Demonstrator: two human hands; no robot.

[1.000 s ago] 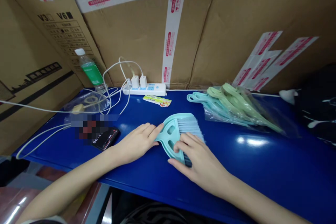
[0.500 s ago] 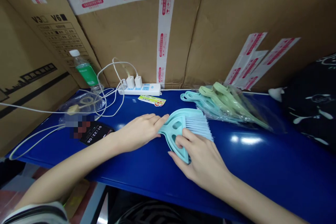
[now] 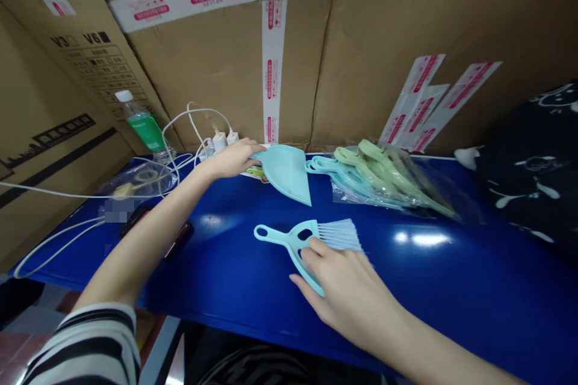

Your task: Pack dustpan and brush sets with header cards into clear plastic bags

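Observation:
By its handle, my left hand (image 3: 237, 158) grips a light blue dustpan (image 3: 288, 172) near the back of the blue table (image 3: 217, 289). The dustpan's scoop points right, beside the bagged sets. Closer to me, my right hand (image 3: 341, 274) is closed on the head of a light blue hand brush (image 3: 295, 242). The brush's looped handle points left and its pale bristles (image 3: 341, 234) point right. My right fingers curl over the edge of the brush head, partly covering it.
Clear bags with blue and green dustpan sets (image 3: 374, 174) lie at the back right. On the left are a water bottle (image 3: 147, 125), white cables, chargers (image 3: 220, 142) and a phone (image 3: 178, 240) partly behind my forearm. Cardboard (image 3: 217, 72) walls the back; dark patterned fabric (image 3: 533, 174) is at right.
Dustpan and brush, stacked together before, are now apart. My left hand has carried the dustpan away toward the back, while my right hand keeps the brush in nearly the same place.

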